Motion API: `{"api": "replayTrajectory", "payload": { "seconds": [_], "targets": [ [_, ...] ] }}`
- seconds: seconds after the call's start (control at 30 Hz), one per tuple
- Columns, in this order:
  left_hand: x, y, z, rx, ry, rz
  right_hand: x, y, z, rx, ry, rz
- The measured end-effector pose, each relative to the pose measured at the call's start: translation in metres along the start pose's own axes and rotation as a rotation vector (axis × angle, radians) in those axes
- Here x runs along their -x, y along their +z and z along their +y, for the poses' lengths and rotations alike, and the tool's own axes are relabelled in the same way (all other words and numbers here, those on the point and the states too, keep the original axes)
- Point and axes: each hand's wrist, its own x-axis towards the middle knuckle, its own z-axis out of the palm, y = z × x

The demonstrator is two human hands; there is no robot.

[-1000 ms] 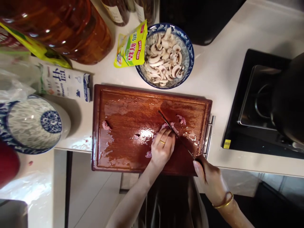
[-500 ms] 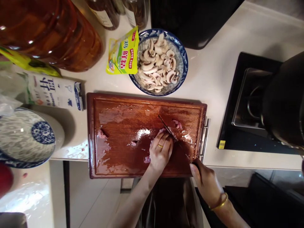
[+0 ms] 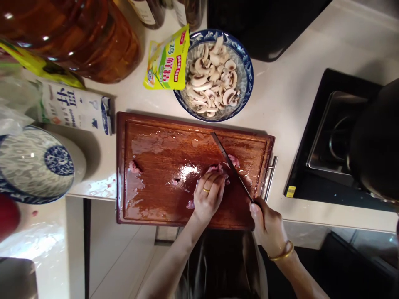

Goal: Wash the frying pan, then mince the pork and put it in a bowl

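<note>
Reddish-brown wooden cutting board (image 3: 162, 199), wet and glossy. Pale pink raw meat (image 3: 222, 169). Blue-and-white patterned bowl (image 3: 249, 68) with cream, brown-edged mushroom slices (image 3: 212, 79). Yellow seasoning packet (image 3: 166, 62), red and green print. Amber oil bottle (image 3: 77, 37). White carton (image 3: 73, 109), blue lettering. Off-white desk (image 3: 289, 95). Gold ring (image 3: 206, 190), gold bangle (image 3: 282, 253). Black stove (image 3: 314, 137).

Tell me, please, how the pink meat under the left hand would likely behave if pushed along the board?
The meat looks soft and limp, so it would probably smear rather than slide whole. The cutting board gleams wet, suggesting slipperiness.
</note>
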Motion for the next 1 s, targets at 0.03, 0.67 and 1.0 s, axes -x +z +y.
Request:
{"api": "replayTrajectory", "payload": {
  "seconds": [0.03,0.67,1.0],
  "targets": [
    [0.000,0.000,0.000,0.002,-0.004,0.014,0.004,-0.003,0.001,0.004,-0.002,-0.012],
    [0.003,-0.003,0.000,-0.034,0.044,-0.108,-0.004,0.014,-0.008,0.076,-0.080,-0.038],
    [0.005,0.000,0.002,-0.021,-0.022,-0.041,-0.005,0.007,-0.006,-0.040,0.002,-0.010]
  ]
}}
